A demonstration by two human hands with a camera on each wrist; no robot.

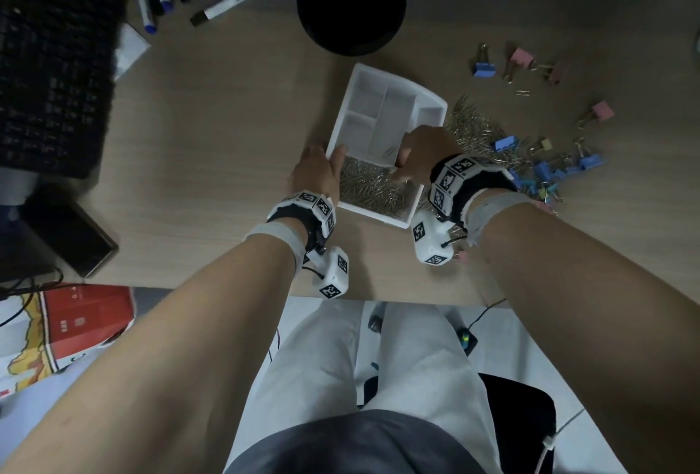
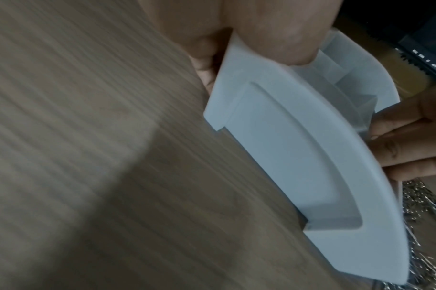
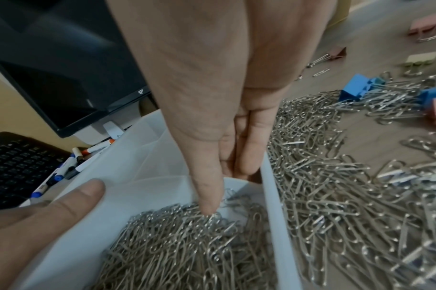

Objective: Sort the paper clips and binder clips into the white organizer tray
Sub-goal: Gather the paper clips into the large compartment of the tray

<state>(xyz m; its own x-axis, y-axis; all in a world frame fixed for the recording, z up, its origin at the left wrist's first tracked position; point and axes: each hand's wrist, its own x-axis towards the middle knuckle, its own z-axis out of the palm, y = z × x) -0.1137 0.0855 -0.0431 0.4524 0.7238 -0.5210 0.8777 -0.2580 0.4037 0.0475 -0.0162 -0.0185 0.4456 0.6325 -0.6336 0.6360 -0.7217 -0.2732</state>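
Observation:
The white organizer tray lies mid-desk. Its near compartment is heaped with silver paper clips; the far compartments look bare but for one clip. My left hand grips the tray's left rim, thumb inside and fingers outside. My right hand reaches into the near compartment with straight fingers, and its thumb tip touches the clips. Right of the tray spreads a loose pile of paper clips. Blue, pink and yellow binder clips lie beyond it.
More binder clips lie at the far right. A black monitor stand sits just behind the tray, a dark keyboard at the left, markers at the back left. The desk's near edge runs under my wrists.

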